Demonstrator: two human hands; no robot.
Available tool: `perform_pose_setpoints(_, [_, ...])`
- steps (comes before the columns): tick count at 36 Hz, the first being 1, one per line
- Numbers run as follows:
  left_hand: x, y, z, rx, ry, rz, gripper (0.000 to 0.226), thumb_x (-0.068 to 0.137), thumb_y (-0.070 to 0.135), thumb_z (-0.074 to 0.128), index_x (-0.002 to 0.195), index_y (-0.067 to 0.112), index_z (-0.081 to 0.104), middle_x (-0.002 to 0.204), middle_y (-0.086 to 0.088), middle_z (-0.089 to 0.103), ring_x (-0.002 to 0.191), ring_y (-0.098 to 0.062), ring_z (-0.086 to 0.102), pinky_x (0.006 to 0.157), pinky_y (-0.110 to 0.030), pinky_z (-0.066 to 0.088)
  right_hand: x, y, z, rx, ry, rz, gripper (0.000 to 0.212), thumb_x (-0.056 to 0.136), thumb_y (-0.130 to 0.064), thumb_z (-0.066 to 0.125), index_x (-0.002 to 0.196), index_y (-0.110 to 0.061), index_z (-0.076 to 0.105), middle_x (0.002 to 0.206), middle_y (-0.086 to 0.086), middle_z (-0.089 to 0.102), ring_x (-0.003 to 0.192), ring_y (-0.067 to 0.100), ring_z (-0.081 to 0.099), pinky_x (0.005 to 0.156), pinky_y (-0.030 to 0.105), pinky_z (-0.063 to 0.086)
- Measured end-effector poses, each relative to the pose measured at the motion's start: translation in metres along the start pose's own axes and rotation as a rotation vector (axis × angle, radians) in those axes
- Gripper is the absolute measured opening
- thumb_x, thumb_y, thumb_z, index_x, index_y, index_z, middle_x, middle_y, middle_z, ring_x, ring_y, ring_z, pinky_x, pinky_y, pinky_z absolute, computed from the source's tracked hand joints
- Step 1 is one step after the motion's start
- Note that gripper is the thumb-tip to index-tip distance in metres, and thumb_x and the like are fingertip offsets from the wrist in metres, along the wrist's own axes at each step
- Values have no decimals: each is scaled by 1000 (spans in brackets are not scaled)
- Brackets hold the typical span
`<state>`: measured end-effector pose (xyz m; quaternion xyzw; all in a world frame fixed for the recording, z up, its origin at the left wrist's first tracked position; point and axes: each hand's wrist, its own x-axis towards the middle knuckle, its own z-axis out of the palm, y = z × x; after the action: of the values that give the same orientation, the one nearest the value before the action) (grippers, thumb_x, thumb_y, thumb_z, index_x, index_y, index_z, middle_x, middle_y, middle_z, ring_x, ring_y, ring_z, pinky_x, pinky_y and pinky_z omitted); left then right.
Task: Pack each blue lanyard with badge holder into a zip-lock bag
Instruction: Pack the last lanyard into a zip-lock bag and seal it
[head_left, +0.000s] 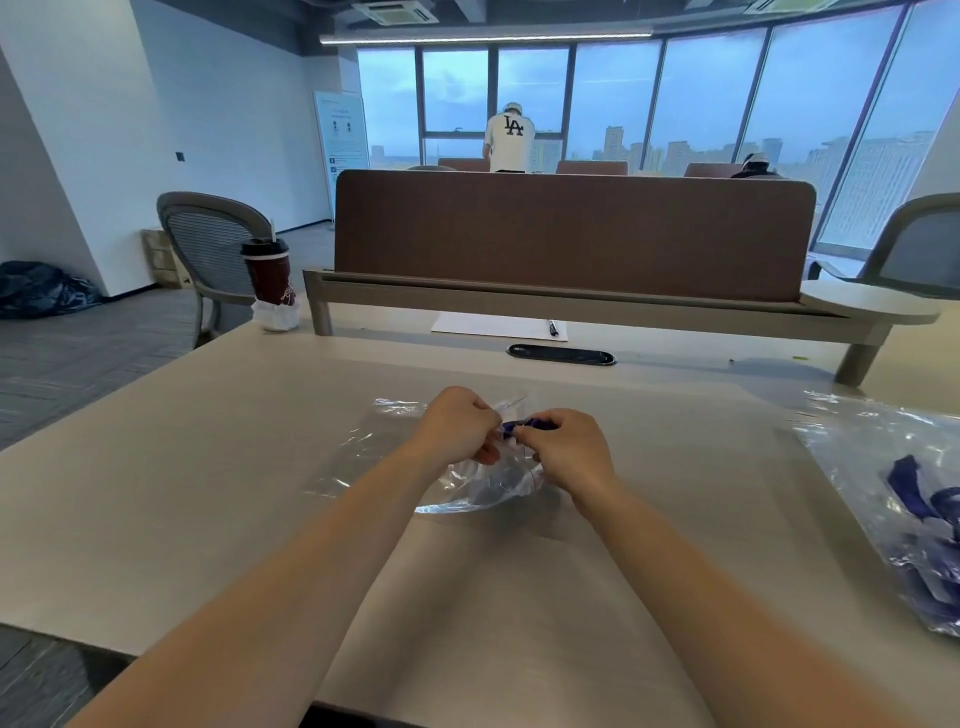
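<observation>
A clear zip-lock bag (483, 486) sits crumpled at the middle of the beige table (208, 493), on top of other flat clear bags (358, 447). My left hand (454, 423) pinches the bag's upper edge. My right hand (569, 447) grips a bunched blue lanyard (519, 425) at the bag's mouth. The two hands are almost touching. The badge holder is hidden by my fingers and the plastic.
A large clear bag (883, 467) with several blue lanyards (930, 504) lies at the table's right edge. A dark cup (270, 275), a paper sheet (493, 326) with a pen (552, 327) and a brown divider (571, 234) stand at the back. Chairs flank the desk.
</observation>
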<state>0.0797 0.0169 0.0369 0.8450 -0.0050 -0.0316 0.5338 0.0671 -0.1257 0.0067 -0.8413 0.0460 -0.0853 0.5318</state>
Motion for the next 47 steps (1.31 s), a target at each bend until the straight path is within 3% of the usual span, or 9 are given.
perform_pose_setpoints(7, [4,-10,-8,149,57,59,21,89,7,58,71,1,67,74,-27,70,54,-26,56,56,-35,50,-4,7,-8,-148,-146,-152,22,84,-20,74,106,-24,76,89,-12,70,79,-1,62,65,12,43])
perform_pose_setpoints(13, [6,-15,-13,151,33,85,15,92,15,62,85,3,68,78,-20,73,51,-19,56,57,-29,47,0,14,-11,-494,-276,-351,26,88,-33,68,113,-30,74,105,-12,62,87,8,51,68,13,35])
perform_pose_setpoints(19, [0,-17,-15,244,-14,124,15,94,20,62,87,8,69,75,-11,72,58,-15,58,60,-28,47,9,23,-12,-522,-57,-326,6,90,-29,67,95,-27,66,102,-3,59,85,10,53,72,20,39])
perform_pose_setpoints(23, [-5,-17,-18,317,-52,171,12,94,18,62,89,9,70,71,-1,65,59,-12,56,56,-25,44,17,25,-10,-466,-7,-170,56,85,-34,73,133,-25,47,126,5,53,106,20,58,89,32,47])
perform_pose_setpoints(26, [-6,-19,-18,344,-65,203,10,93,19,63,91,11,69,78,0,65,66,-13,56,62,-27,45,21,22,-5,-423,-132,-130,64,88,-28,70,145,-31,40,119,5,61,97,19,61,86,30,47])
perform_pose_setpoints(31, [-10,-22,-20,426,-97,190,16,95,30,62,103,17,67,94,1,67,75,-14,58,69,-29,48,22,18,0,-286,-31,-114,44,93,-11,58,134,-25,55,98,3,71,70,13,67,73,30,55])
perform_pose_setpoints(38, [-46,-29,-32,563,-131,132,49,81,59,70,105,19,52,94,3,61,82,-14,55,68,-30,44,10,5,4,-389,-29,-163,55,85,1,53,131,-31,54,97,4,71,73,17,68,72,34,57])
perform_pose_setpoints(44, [-82,-31,-39,751,-171,83,25,92,34,63,81,23,45,78,2,56,65,-13,51,52,-24,36,2,-7,2,-316,35,-128,29,84,-1,52,100,-18,69,84,5,71,72,22,71,76,42,60])
perform_pose_setpoints(47, [-97,-29,-41,849,-186,87,8,93,15,51,85,13,53,86,-9,62,84,-28,64,60,-28,42,-7,-13,6,-315,50,-147,26,83,-5,50,92,-17,72,79,5,72,75,25,71,78,43,59])
